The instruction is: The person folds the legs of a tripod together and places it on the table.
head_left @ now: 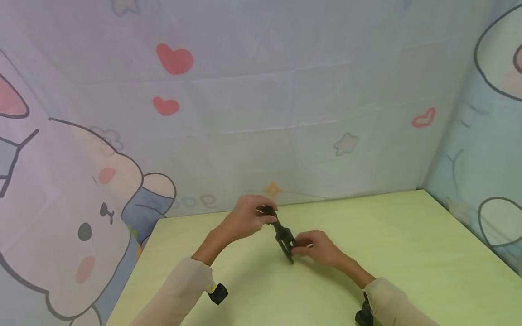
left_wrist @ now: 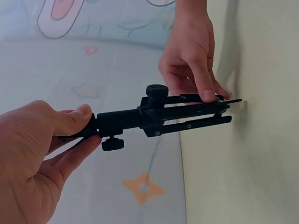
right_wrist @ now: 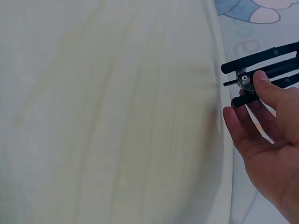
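A small black tripod (head_left: 284,236) slants over the tabletop, its legs folded nearly together and pointing down. My left hand (head_left: 248,218) pinches its top end between thumb and fingers. Two black knobs stick out from the tripod (left_wrist: 119,120) in the left wrist view, one at the shaft and one where the legs join. With thumb and fingertips, my right hand (head_left: 320,249) grips a leg near the foot end. The right wrist view shows the thumb of the right hand (right_wrist: 275,135) on the tripod's legs (right_wrist: 261,58), beside a small metal joint.
The pale yellow-green table (head_left: 367,226) extends around both hands. Behind it hangs a cloth backdrop (head_left: 253,108) with hearts and stars, and printed cartoon panels stand at both sides. A small black camera (head_left: 218,294) is on the left wrist, another (head_left: 364,312) on the right.
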Available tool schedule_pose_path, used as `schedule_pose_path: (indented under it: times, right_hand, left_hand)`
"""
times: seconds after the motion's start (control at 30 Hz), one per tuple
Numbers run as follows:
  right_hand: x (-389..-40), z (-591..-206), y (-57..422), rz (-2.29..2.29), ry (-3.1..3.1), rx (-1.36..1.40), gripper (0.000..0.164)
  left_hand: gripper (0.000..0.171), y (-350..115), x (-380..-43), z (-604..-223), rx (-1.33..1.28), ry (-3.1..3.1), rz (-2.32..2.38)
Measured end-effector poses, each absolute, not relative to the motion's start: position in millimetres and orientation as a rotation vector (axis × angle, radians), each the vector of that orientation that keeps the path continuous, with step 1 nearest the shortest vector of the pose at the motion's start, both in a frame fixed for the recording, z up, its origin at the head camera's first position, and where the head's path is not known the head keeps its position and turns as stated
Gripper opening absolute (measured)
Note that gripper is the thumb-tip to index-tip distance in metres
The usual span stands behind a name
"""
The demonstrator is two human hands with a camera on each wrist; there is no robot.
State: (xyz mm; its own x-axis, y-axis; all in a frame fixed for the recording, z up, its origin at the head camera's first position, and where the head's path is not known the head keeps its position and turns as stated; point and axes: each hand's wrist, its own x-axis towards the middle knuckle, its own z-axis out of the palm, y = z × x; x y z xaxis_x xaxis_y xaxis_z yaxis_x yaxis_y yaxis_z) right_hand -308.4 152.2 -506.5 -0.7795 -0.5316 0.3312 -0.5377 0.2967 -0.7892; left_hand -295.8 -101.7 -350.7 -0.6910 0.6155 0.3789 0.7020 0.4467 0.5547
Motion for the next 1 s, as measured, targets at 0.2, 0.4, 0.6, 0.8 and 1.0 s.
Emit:
schedule_pose_path:
  times: [0.2, 0.4, 0.6, 0.8, 1.0]
  right_hand:
    - [-306.9, -501.4, 158.2, 1.96, -2.452, 0.926, 0.008]
    - [-305.1, -494.9, 164.8, 1.943, -2.399, 0.861, 0.011]
    - [-303.9, -483.5, 174.0, 1.672, -2.447, 0.745, 0.008]
    - [-302.4, -476.1, 181.5, 1.632, -2.458, 0.734, 0.009]
    - [-303.0, -478.7, 185.6, 1.541, -2.479, 0.766, 0.01]
  left_hand:
    - [0.018, -117.4, -295.6, -360.1, -1.034, -2.498, -1.289]
    - [0.02, -130.6, -292.8, -369.4, -0.928, -2.489, -1.401]
    - [0.019, -143.6, -289.1, -387.4, -0.872, -2.528, -1.455]
    - [0.018, -152.4, -285.3, -407.3, -0.817, -2.594, -1.454]
    - [0.017, -156.5, -284.4, -423.1, -0.811, -2.629, -1.441]
